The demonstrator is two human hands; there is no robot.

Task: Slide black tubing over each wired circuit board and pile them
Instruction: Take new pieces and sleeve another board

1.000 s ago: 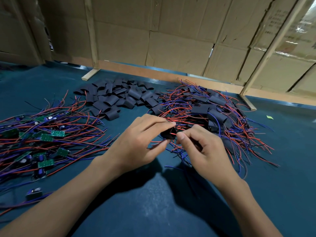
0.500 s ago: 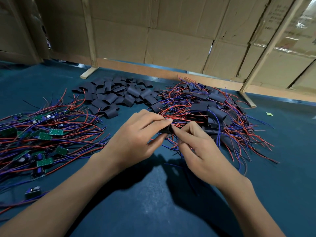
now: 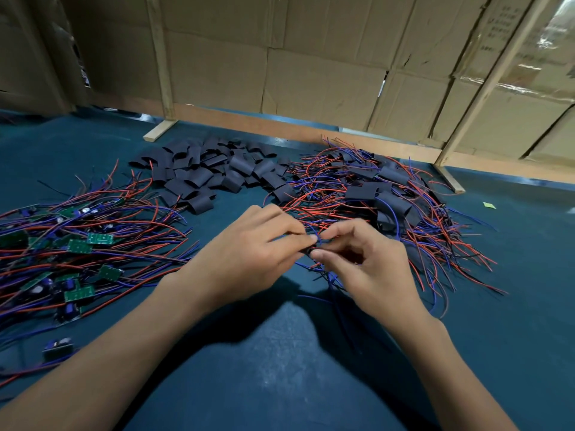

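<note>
The blue desk [image 3: 280, 368] is carrying bare wired boards [image 3: 77, 244] at its left edge, loose black tubing [image 3: 211, 175] toward the back, and sleeved boards [image 3: 379, 197] piling back-right. At mid-desk, the left hand [image 3: 249, 253] and right hand [image 3: 370, 269] are together pinching one black sleeve [image 3: 312, 248], largely hidden by fingertips.
</note>
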